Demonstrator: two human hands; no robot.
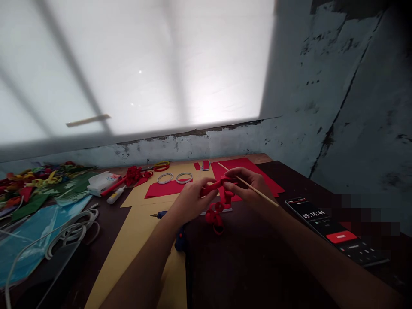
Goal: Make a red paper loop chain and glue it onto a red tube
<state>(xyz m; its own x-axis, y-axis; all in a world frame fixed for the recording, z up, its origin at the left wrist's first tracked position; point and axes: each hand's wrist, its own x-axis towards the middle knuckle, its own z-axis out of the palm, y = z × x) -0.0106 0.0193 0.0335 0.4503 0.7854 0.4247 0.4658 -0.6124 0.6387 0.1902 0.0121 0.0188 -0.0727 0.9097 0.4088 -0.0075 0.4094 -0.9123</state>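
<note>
Both of my hands meet over the dark table, working on a long red strip (210,187) that looks like paper. My left hand (193,197) pinches its left part. The fingers of my right hand (247,184) press on the strip's other part, and a thin wooden stick (257,192) lies slantwise in that hand, its tip pointing up and left. Below the fingers dangles the curled red length (215,219) in loose loops. Under my left forearm, partly hidden, lies a blue glue gun (180,241) with its nozzle to the left.
Red paper sheets (257,169) and two white tape rings (184,177) lie on yellow paper (111,253). Scissors (161,166), a red paper flower (133,176), a glue bottle (116,195) and coiled cable (69,229) are leftward. A phone (334,231) lies right.
</note>
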